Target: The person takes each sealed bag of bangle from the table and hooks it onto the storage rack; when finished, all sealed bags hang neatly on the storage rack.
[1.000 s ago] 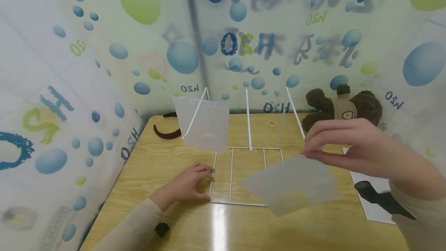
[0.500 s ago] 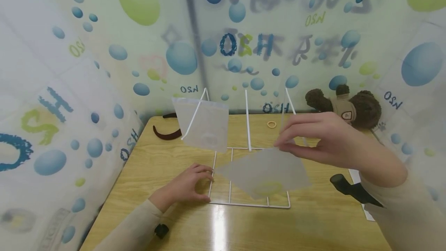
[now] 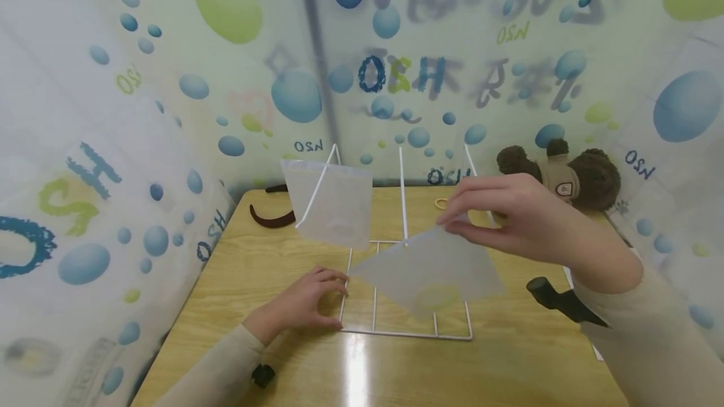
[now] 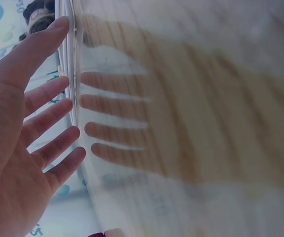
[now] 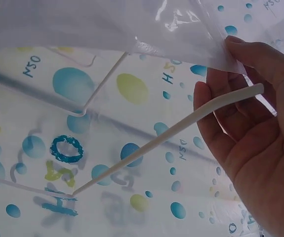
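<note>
A white wire rack point(image 3: 403, 193) with upward-slanting prongs stands on the table. My left hand point(image 3: 304, 300) rests at the left side of its base, fingers loosely spread along the wire. In the left wrist view these fingers point(image 4: 48, 103) touch near the table edge of the rack. Pinched by one corner between thumb and fingers of my right hand point(image 3: 509, 222), a translucent plastic bag point(image 3: 430, 269) hangs over the base. The right wrist view shows a bent prong point(image 5: 151, 143) passing close in front of that palm. A second clear bag point(image 3: 345, 200) hangs on the left prong.
Behind the rack, on the wooden table point(image 3: 237, 281), lie a dark brown curved object point(image 3: 273, 220) and a small tan ring point(image 3: 441, 203). A brown teddy bear point(image 3: 588, 181) lies at the back right. Patterned curtains surround the table.
My right hand has moved left with the plastic bag, from the rack's right side to over its base, then slightly further toward the middle prong. My left hand has stayed still.
</note>
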A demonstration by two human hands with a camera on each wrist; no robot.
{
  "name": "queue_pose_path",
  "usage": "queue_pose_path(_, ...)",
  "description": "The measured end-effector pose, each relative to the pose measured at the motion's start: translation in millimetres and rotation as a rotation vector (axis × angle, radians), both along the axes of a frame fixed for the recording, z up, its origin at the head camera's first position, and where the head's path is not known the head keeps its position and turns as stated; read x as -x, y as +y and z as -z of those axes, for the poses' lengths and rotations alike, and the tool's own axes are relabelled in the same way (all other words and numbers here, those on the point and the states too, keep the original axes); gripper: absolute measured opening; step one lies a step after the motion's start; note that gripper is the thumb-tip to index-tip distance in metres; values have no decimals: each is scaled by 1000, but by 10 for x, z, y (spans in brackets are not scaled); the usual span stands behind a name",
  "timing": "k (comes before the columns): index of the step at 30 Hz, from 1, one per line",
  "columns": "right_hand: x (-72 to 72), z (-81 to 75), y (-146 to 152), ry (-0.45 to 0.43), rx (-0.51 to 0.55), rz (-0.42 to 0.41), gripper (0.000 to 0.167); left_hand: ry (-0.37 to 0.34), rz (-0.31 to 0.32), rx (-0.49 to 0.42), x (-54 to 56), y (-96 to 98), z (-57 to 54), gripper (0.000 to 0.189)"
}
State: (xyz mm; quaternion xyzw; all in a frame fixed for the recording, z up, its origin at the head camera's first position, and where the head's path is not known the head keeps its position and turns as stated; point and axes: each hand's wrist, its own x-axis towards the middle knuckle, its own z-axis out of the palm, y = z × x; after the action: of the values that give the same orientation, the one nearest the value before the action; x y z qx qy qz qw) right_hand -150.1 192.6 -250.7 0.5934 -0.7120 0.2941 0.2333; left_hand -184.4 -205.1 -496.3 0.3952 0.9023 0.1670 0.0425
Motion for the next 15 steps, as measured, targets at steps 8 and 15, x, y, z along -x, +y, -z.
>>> queue_pose_path(8,33,35,34,-49,-19,50,17,-5,13,-17,-7,8,-7,56)
queue_pose_path(15,151,49,18,-29,-33,63,16,-17,-1,-1,6,2,-3,56)
